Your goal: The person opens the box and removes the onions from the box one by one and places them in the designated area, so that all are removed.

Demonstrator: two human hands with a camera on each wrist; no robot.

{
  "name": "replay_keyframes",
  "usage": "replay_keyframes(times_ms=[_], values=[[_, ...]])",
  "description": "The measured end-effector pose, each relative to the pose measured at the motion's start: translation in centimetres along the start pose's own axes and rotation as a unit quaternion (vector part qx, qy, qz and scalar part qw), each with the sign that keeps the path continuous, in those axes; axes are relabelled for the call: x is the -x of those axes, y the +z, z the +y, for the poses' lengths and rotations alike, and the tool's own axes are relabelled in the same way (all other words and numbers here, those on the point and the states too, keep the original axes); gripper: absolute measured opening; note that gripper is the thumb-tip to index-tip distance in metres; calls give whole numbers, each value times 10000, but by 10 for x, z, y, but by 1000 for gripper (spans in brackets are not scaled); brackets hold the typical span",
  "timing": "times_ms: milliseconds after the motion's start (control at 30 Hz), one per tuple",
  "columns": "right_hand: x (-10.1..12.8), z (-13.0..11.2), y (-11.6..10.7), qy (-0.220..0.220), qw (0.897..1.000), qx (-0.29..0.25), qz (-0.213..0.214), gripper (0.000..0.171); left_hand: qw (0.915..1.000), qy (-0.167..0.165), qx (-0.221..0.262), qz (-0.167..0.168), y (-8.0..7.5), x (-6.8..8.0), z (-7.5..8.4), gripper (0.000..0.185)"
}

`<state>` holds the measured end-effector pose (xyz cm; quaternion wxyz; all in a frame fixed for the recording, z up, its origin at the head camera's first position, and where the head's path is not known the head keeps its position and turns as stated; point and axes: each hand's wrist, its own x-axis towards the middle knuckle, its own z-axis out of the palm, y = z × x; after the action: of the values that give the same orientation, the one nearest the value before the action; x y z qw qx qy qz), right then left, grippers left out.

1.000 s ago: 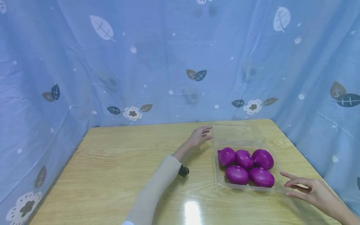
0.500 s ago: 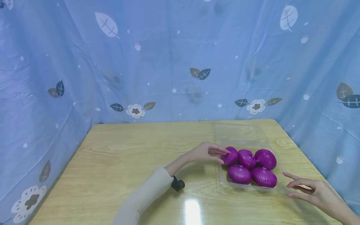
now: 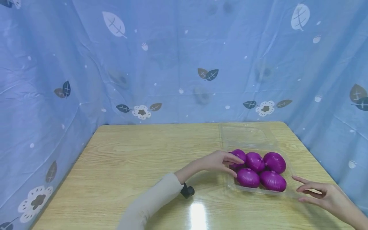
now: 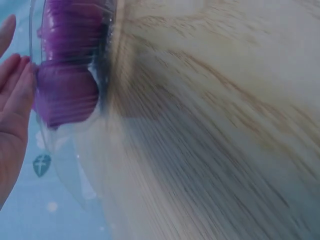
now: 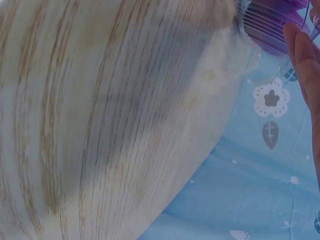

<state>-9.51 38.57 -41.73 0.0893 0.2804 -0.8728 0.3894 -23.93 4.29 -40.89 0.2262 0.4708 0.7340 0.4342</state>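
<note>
A clear plastic clamshell box (image 3: 230,186) stands on the right of the table in the head view, its lid (image 3: 244,135) folded back behind it. Inside lie several purple onions in two rows. My left hand (image 3: 217,160) reaches over the box's left side, partly covering the back-left onion (image 3: 238,154); thumb and fingers are apart, the thumb tip near the front-left onion (image 3: 248,179). In the left wrist view, fingers (image 4: 20,92) overlap an onion (image 4: 67,95). Just off the box's right side, my right hand (image 3: 325,195) has its fingers extended, holding nothing.
Wood-grain table (image 3: 138,150) under everything, with a bright light reflection near its front. A blue patterned curtain (image 3: 172,64) encloses the back and both sides. A small black device (image 3: 187,191) shows at the left sleeve.
My left hand has come from beside the lid, forward and right, over the left onions. The right hand keeps its place by the box. The head view has shifted slightly.
</note>
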Motion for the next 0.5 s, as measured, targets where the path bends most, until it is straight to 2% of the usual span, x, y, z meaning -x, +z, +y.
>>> replay_keyframes(times_ms=[133,233,400,500], values=[[1,1,0,-23,9999,-93,-47,30,9997,65,64,-235,4,-9,3,48],[2,2,1,-24,9995,-296,-49,30,9998,205,42,11,6,-15,2,46],[2,3,1,-58,9989,-454,-23,31,9985,35,115,539,0,-25,0,44],[2,3,0,-115,9987,-491,-49,32,9985,78,-60,533,-8,-34,-5,45]])
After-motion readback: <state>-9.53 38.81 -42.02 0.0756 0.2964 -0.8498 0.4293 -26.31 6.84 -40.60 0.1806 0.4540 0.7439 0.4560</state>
